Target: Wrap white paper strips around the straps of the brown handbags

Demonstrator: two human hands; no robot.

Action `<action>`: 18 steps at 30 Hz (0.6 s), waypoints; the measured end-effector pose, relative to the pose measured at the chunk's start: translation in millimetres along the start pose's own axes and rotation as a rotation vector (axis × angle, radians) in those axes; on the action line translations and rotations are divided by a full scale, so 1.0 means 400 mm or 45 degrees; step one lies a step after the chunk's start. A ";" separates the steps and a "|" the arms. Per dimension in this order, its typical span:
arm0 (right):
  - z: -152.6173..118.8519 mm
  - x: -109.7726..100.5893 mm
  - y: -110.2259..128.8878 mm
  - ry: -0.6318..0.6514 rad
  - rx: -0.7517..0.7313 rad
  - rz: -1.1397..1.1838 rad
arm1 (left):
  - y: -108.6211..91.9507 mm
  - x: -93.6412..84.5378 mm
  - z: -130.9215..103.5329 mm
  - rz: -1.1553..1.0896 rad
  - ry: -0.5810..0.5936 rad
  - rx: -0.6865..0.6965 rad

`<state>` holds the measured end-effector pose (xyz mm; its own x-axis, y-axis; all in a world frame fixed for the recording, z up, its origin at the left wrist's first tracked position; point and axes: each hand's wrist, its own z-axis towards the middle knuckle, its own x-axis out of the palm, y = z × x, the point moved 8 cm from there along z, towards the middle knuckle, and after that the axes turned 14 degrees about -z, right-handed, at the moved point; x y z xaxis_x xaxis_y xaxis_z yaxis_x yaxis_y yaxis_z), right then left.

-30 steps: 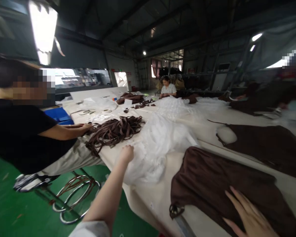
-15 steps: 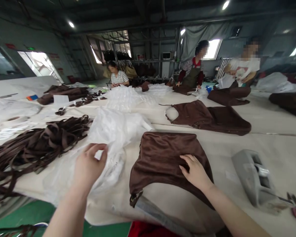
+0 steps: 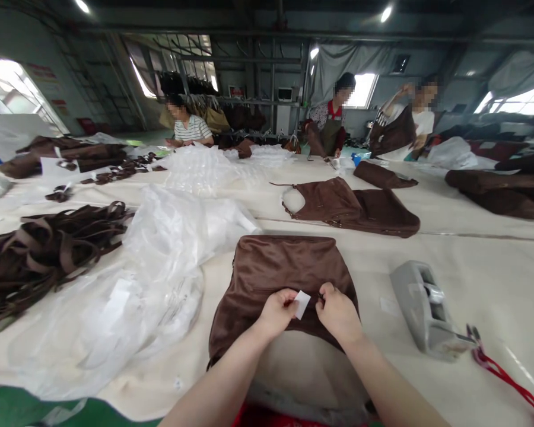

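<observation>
Brown bag lay flat on the bench, unwrapped, clear plastic beside it. The left hand pinched a white card, seemingly unattached, over the bag; the right hand had fingertips together at its front, their hold unclear.

Hidden, cropped and unresolved parts, head view

Any print on the white slip cannot be read; its near corner is covered by the left hand. The small dark part at the right hand is too small to be identified. The brown bag is partly covered by both forearms, which are cropped at the bottom edge. The strap heap is cut off at left, the red cord at lower right. Markings on the clear plastic are blurred.
</observation>
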<state>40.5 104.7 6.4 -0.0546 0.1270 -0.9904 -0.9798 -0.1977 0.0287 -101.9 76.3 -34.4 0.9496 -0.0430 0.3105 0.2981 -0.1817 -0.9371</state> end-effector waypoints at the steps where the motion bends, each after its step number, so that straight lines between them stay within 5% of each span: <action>1: 0.001 0.006 -0.005 0.015 0.005 0.012 | 0.005 -0.002 -0.002 0.016 0.023 0.018; 10: 0.020 0.044 -0.050 0.210 0.110 0.202 | 0.017 -0.010 -0.006 0.094 0.031 0.097; 18: 0.006 0.013 0.003 0.040 -0.076 0.268 | 0.009 -0.012 -0.004 0.234 0.020 0.117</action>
<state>38.7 107.3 1.8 -0.2497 0.0464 -0.9672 -0.9343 -0.2740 0.2281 -105.6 74.2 -39.1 0.9875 -0.0827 0.1344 0.1279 -0.0789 -0.9886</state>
